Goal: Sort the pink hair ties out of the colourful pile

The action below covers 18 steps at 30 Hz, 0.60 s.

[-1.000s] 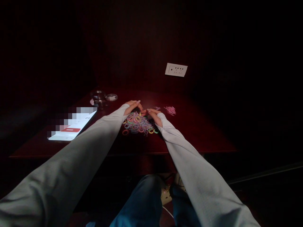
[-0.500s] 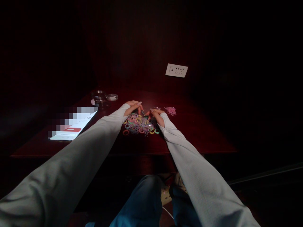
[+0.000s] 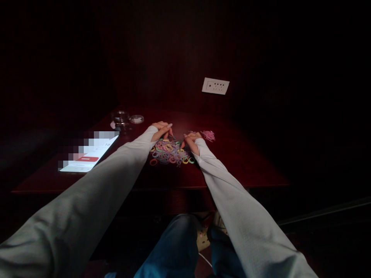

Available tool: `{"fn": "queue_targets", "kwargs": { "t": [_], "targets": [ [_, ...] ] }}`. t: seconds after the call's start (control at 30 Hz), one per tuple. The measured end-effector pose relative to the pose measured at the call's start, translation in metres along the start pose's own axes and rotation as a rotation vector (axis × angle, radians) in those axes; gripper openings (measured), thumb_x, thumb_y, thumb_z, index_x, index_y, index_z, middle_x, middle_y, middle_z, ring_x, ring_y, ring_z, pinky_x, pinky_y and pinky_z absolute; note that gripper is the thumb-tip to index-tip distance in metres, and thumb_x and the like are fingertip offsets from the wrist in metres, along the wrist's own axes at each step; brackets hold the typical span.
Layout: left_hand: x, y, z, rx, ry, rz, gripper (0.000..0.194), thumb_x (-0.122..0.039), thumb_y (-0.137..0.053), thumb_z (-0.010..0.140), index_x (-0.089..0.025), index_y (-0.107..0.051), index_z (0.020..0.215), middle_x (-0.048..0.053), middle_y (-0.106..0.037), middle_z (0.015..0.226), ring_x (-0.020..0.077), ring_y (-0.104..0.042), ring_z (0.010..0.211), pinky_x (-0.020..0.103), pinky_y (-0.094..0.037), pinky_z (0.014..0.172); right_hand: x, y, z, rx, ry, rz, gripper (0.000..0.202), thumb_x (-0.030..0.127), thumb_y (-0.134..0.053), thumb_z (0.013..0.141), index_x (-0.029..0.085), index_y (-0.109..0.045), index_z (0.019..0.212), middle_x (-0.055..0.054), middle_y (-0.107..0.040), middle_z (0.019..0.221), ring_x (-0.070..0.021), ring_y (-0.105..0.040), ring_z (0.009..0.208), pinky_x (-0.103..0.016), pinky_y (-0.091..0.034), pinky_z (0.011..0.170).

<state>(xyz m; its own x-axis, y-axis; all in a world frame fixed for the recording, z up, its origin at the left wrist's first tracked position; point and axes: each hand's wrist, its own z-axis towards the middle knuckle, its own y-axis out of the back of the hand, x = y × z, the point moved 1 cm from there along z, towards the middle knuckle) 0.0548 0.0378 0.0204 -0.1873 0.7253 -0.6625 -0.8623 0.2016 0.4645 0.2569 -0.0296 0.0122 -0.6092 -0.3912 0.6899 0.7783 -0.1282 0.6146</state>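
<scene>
A heap of small colourful bands and rings (image 3: pixel 171 154) lies on the dark red table (image 3: pixel 237 166). At the heap's upper left edge is my left hand (image 3: pixel 163 130), its fingers apart and bent down toward the bands, nothing visibly held. My right hand (image 3: pixel 192 141) reaches in from the right, fingers curved, with the index fingertip touching the heap near a yellow ring (image 3: pixel 181 151). A small pile of pink bands (image 3: pixel 208 135) sits just beyond my right hand; more pink pieces are partly hidden behind that hand.
On the left a lit phone (image 3: pixel 91 154) lies on the table. Behind it stand a clear jar (image 3: pixel 121 120) and a round clear lid (image 3: pixel 136 119) with something pale in it. A white socket (image 3: pixel 215 86) is on the back wall.
My hands have moved slightly apart, uncovering more of the heap's upper part. The fingers of my left hand have drawn back a little to the left.
</scene>
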Motion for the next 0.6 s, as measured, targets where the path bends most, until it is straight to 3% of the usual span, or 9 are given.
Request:
{"fn": "queue_targets", "kwargs": {
  "t": [0.2,0.33,0.47,0.6],
  "targets": [
    [0.0027,0.0027,0.0004,-0.051,-0.018,0.032,0.055,-0.056,-0.046,0.099,-0.023,-0.067,0.06,0.001,-0.058,0.053,0.0205,-0.058,0.069,0.039,-0.045,0.089,0.006,0.0004,-0.0043,0.03,0.082,0.01,0.047,0.046,-0.048,0.105,0.027,-0.081,0.079,-0.002,-0.072,0.091,-0.02,-0.057,0.099,-0.04,-0.033,0.109],
    [0.0008,0.0051,0.0006,0.004,-0.052,0.004,0.051,-0.055,-0.049,0.097,-0.021,-0.07,0.065,0.004,-0.068,0.071,0.0217,-0.062,0.08,0.039,-0.047,0.091,0.0086,-0.0012,-0.0085,0.03,0.054,0.003,0.05,0.052,-0.049,0.104,0.026,-0.081,0.076,-0.003,-0.071,0.094,-0.0218,-0.053,0.107,-0.041,-0.033,0.109],
    [-0.004,0.0043,-0.0014,0.099,-0.084,0.03,0.051,-0.056,-0.047,0.096,-0.022,-0.08,0.078,0.007,-0.075,0.1,0.0247,-0.062,0.099,0.041,-0.044,0.1,0.0096,0.0005,-0.0064,-0.008,-0.021,-0.035,0.048,0.036,-0.049,0.105,0.023,-0.079,0.07,-0.004,-0.07,0.089,-0.0211,-0.053,0.105,-0.041,-0.035,0.108],
    [-0.0061,0.0013,-0.0048,0.19,-0.068,0.068,0.055,-0.055,-0.047,0.096,-0.023,-0.078,0.064,0.006,-0.076,0.102,0.0247,-0.059,0.099,0.042,-0.044,0.1,0.008,0.003,-0.0029,-0.026,-0.064,-0.05,0.049,0.031,-0.049,0.105,0.023,-0.077,0.066,-0.006,-0.069,0.083,-0.022,-0.053,0.102,-0.042,-0.036,0.107]
  ]
}}
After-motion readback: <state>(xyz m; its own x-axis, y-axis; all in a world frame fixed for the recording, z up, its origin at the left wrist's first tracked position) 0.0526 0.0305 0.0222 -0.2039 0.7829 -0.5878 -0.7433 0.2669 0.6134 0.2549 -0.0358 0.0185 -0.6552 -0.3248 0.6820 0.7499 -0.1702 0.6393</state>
